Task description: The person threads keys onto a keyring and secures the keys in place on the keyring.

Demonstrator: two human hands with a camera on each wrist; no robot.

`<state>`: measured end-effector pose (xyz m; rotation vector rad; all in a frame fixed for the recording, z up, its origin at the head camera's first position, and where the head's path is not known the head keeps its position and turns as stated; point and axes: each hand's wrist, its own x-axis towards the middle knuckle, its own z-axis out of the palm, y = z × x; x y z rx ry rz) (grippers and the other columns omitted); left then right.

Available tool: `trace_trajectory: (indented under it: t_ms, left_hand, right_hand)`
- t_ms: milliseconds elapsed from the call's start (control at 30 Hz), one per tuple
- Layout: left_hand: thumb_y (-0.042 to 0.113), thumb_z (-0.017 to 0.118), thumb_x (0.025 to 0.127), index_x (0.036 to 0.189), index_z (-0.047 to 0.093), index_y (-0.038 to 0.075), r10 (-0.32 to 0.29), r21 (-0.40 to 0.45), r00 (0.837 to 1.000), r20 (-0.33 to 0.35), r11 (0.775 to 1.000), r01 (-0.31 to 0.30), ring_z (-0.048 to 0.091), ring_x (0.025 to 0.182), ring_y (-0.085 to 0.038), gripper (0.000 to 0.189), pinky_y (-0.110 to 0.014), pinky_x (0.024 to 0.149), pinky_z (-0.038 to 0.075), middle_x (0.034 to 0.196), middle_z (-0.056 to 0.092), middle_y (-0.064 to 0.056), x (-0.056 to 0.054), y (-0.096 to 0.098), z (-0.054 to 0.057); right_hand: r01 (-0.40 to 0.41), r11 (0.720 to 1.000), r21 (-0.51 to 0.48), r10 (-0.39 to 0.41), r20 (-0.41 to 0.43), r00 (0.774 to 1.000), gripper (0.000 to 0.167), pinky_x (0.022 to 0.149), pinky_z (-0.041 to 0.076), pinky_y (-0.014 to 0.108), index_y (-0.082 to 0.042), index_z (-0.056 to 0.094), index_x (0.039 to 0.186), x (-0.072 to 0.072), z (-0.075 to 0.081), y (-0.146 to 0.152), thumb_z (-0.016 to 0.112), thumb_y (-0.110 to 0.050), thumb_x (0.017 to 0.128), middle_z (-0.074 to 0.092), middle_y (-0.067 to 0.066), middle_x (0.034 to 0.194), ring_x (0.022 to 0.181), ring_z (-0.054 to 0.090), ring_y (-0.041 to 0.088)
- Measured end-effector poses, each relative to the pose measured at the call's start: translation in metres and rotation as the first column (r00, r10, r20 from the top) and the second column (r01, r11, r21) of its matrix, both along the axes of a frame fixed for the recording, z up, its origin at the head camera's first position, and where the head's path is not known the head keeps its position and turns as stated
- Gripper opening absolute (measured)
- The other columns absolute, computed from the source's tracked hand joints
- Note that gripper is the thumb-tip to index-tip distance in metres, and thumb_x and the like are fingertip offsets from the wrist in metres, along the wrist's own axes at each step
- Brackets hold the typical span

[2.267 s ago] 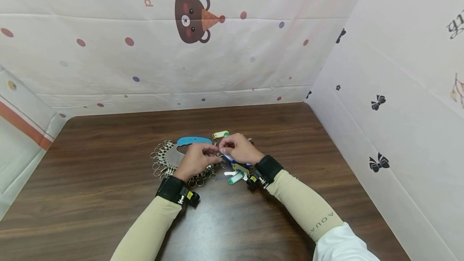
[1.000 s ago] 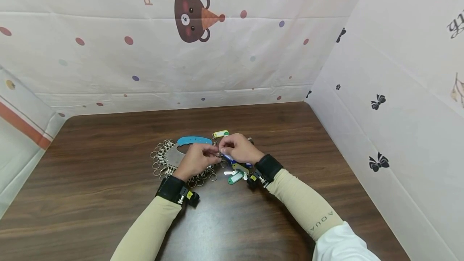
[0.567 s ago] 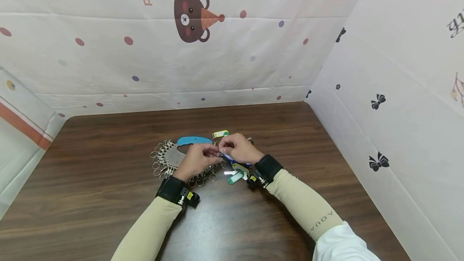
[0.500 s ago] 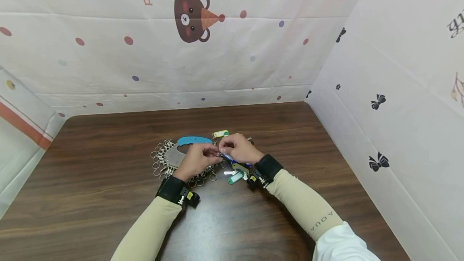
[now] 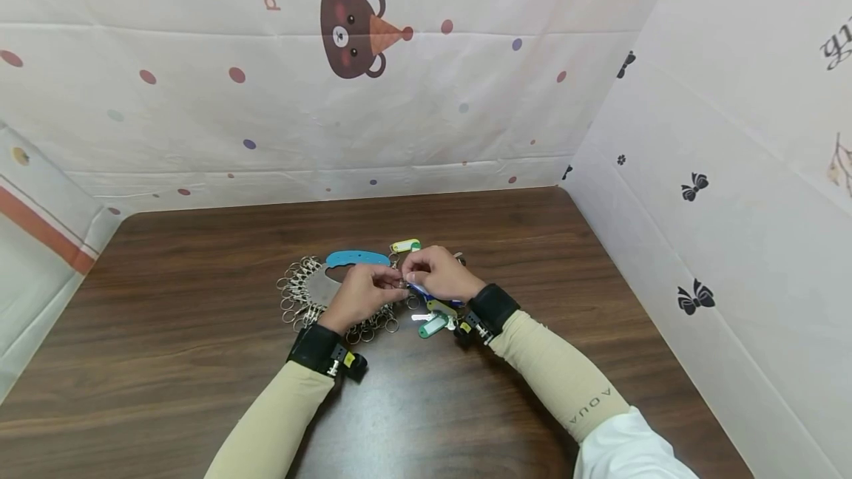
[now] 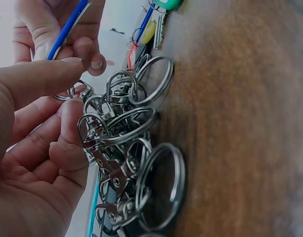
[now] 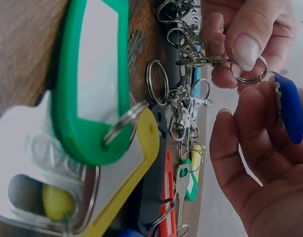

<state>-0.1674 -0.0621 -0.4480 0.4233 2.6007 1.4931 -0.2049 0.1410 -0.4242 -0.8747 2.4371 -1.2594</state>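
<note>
My left hand [image 5: 364, 290] pinches a small metal key ring [image 6: 70, 92] at the end of a snap clip between thumb and finger. That clip hangs from a grey metal plate [image 5: 319, 287] with a blue handle [image 5: 359, 258] and many clips and rings round its edge. Close beside it, my right hand [image 5: 444, 276] holds a blue key tag [image 7: 289, 108], with a key's toothed edge against it. In the right wrist view, the tag's small ring meets the key ring [image 7: 249, 79]. My right fingers partly hide the tag in the head view.
Tagged keys lie by my right hand: a green tag [image 5: 433, 327], a yellow one [image 5: 441, 308], and a yellow-green one [image 5: 405, 245] farther back. A red tag [image 7: 167, 187] shows in the right wrist view. Printed sheets stand behind and beside the brown table [image 5: 200, 301].
Both hands stay in nearly the same place; only slight finger movement shows at the key ring. The plate and the tagged keys on the table have not moved.
</note>
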Motion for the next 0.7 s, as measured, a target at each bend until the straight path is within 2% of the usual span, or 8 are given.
trace_trajectory:
  t_ms: [167, 400, 700]
  left_hand:
    - [0.013, 0.085, 0.087, 0.116, 0.077, 0.006, -0.001, 0.019, 1.0, 0.01, 1.0, 0.001, 0.072, 0.087, -0.014, 0.031, -0.028, 0.076, 0.059, 0.098, 0.078, -0.007, 0.0018, 0.0001, 0.0018]
    - [0.014, 0.084, 0.088, 0.111, 0.079, 0.005, 0.0, -0.001, 1.0, -0.016, 1.0, 0.0, 0.071, 0.084, -0.012, 0.026, -0.027, 0.076, 0.059, 0.096, 0.078, -0.007, 0.0011, -0.0001, 0.0013]
    - [0.018, 0.083, 0.089, 0.111, 0.08, 0.006, 0.003, 0.001, 1.0, -0.006, 1.0, -0.003, 0.073, 0.085, -0.013, 0.025, -0.028, 0.075, 0.059, 0.096, 0.079, -0.008, 0.0003, 0.0004, -0.0007]
  right_hand:
    - [0.007, 1.0, -0.001, -0.007, -0.003, 1.0, 0.014, 0.073, 0.048, 0.024, -0.006, 0.075, 0.093, 0.0002, -0.0001, -0.0006, 0.063, 0.001, 0.099, 0.071, 0.008, 0.088, 0.078, 0.059, 0.011]
    - [0.012, 1.0, -0.001, -0.012, 0.0, 1.0, 0.015, 0.075, 0.048, 0.024, -0.006, 0.075, 0.092, 0.0008, 0.0012, -0.0016, 0.063, 0.0, 0.099, 0.072, 0.007, 0.088, 0.078, 0.059, 0.011]
    - [0.005, 1.0, 0.014, -0.005, -0.007, 1.0, 0.015, 0.079, 0.049, 0.026, -0.007, 0.074, 0.093, 0.0006, 0.0019, -0.0011, 0.063, 0.0, 0.099, 0.073, 0.007, 0.091, 0.082, 0.061, 0.011]
